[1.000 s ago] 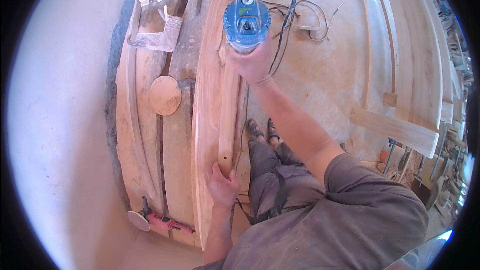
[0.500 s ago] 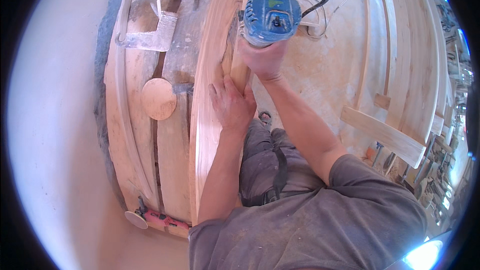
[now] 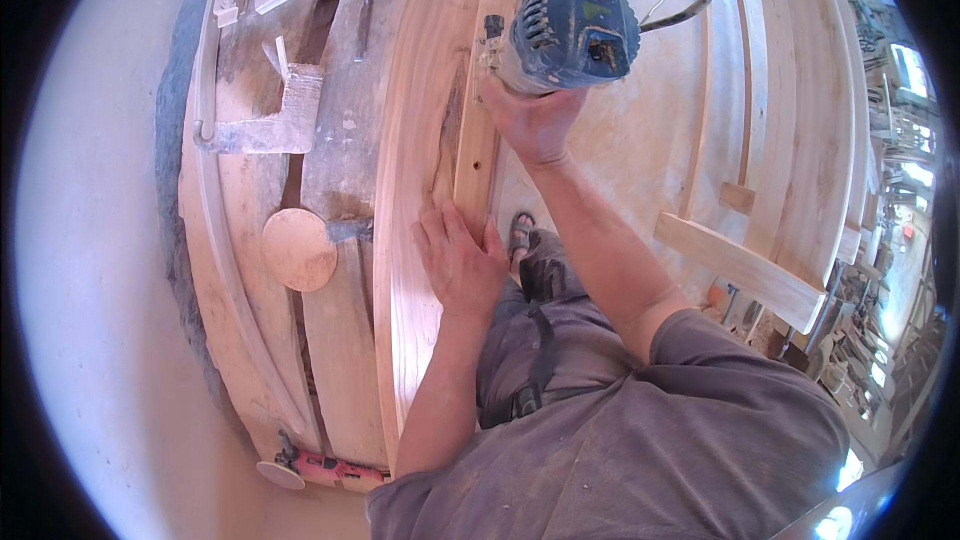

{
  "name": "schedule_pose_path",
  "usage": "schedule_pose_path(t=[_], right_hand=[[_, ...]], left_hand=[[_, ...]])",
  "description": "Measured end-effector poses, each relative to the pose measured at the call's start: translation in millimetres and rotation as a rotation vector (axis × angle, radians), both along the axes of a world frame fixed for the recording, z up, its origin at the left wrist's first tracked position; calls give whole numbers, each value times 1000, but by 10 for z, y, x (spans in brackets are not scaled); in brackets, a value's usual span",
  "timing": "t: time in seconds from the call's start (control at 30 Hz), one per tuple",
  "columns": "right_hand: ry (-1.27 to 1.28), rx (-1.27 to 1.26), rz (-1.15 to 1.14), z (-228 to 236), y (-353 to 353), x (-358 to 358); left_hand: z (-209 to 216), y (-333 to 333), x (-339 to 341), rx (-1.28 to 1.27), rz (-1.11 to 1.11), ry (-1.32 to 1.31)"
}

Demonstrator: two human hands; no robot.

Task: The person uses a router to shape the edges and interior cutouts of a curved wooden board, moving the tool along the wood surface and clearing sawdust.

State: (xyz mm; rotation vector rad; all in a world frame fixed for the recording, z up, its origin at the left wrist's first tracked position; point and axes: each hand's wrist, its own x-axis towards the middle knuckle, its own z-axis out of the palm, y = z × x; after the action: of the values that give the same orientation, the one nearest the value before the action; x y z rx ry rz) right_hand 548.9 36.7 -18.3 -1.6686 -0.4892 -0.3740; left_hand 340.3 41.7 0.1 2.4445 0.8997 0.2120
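Left hand (image 3: 460,265) flat, fingers spread, pressing the curved pale board (image 3: 415,240) on the counter (image 3: 340,340). Beyond it, right hand (image 3: 530,120) wrapped around blue router (image 3: 570,30), resting on narrow strip (image 3: 482,110) just right of the board.

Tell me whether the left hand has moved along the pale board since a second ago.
Yes. The left hand slid up the pale board, away from the red tool at the bench's near end, and now lies flat nearer the blue power tool.
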Motion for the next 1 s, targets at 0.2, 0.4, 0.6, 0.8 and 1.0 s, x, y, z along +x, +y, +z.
schedule_pose_path(t=[0.2,0.4,0.6,0.8,1.0], right_hand=[[85,-22,16,175,69,197],[54,-156,2,-61,26,488],[90,-194,59,-61,75,588],[-1,-107,-1,178,180,739],[19,-29,-2,41,205,1002]], left_hand=[[5,-35,0,-13,37,34],[98,-38,99,-40,46,45],[-23,126,807,153,54,31],[-1,443,1700,41,20,-59],[22,385,1783,77,39,-55]])
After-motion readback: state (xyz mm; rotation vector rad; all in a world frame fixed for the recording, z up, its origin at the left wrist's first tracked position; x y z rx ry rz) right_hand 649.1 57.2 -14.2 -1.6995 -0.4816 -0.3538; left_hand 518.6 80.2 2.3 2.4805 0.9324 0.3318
